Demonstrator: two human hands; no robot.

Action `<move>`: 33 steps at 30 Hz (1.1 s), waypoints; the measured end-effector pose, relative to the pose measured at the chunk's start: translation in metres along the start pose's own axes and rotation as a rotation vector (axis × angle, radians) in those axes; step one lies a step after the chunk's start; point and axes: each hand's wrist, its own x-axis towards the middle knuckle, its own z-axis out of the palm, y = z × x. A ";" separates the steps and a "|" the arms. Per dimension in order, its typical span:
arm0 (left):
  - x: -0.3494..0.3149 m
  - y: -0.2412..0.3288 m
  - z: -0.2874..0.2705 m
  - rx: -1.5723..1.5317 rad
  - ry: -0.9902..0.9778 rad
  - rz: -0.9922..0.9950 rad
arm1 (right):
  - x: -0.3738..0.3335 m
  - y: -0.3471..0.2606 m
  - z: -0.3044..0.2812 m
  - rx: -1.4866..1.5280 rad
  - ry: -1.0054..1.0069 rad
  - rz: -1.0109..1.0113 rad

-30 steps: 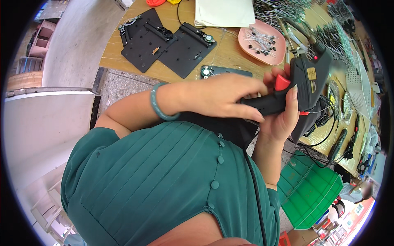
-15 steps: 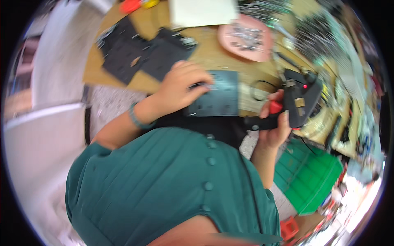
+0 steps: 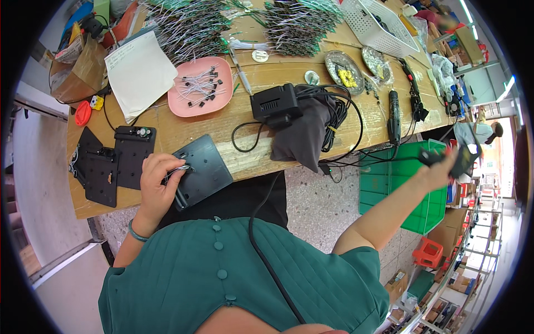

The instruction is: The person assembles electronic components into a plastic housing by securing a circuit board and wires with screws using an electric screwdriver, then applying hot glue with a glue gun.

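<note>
My left hand [image 3: 157, 183] is closed in a pinch on a small bundle of thin wires [image 3: 188, 167] over a dark grey plastic panel [image 3: 208, 167]. The panel lies tilted at the table's front edge, partly over my lap, with small raised posts and holes on its face. Out to the far right, my right arm is stretched past the table. My right hand [image 3: 440, 171] is wrapped round a black handheld tool [image 3: 466, 159], blurred by motion, above a green crate [image 3: 431, 209]. Two more dark panels [image 3: 100, 186] with small parts lie left of my left hand.
A pink tray [image 3: 219, 100] holds short wired parts. A black box [image 3: 272, 106] and coiled cables sit mid-table. Bundled wires [image 3: 189, 30] fill the back, beside a white basket [image 3: 378, 28]. A white sheet [image 3: 139, 72] lies at left; a red stool [image 3: 428, 251] stands on the floor.
My right hand has swung away from the table to the far right with the black tool. The view has turned; my left hand still pinches at the panel.
</note>
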 end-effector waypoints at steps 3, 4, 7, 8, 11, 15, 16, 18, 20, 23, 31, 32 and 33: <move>-0.004 0.004 -0.001 0.079 0.043 -0.010 | -0.020 0.076 0.041 0.045 -0.215 0.487; 0.001 0.000 0.005 0.081 0.015 -0.013 | -0.030 0.102 0.048 0.117 -0.328 0.598; 0.000 0.001 0.007 0.092 0.014 -0.009 | -0.041 0.153 0.067 0.173 -0.412 0.935; -0.001 0.001 0.006 0.088 0.024 -0.011 | -0.047 0.154 0.071 0.158 -0.436 0.960; -0.005 0.001 0.005 0.104 0.054 0.000 | -0.055 0.159 0.057 0.112 -0.546 1.003; -0.003 0.003 0.006 0.072 0.042 -0.019 | -0.067 0.141 0.036 -0.086 -0.591 0.909; -0.003 0.002 0.006 0.070 0.033 -0.018 | -0.072 0.133 0.036 -0.114 -0.630 0.876; 0.000 -0.001 0.005 0.066 0.003 0.032 | -0.066 0.145 0.026 -0.224 -0.667 0.772; 0.000 -0.002 0.003 0.034 -0.007 0.058 | -0.066 0.142 0.020 -0.483 -0.746 0.569; -0.004 -0.006 -0.002 -0.078 0.008 0.046 | -0.052 0.124 0.003 -0.982 -0.797 0.205; -0.010 -0.008 -0.010 -0.203 -0.052 -0.002 | 0.008 0.134 -0.030 -1.349 -0.676 -0.163; -0.011 -0.005 -0.010 -0.196 -0.050 -0.002 | 0.004 0.155 -0.028 -1.408 -0.695 -0.227; -0.010 -0.003 -0.009 -0.117 -0.073 0.022 | 0.001 0.162 -0.026 -1.473 -0.705 -0.296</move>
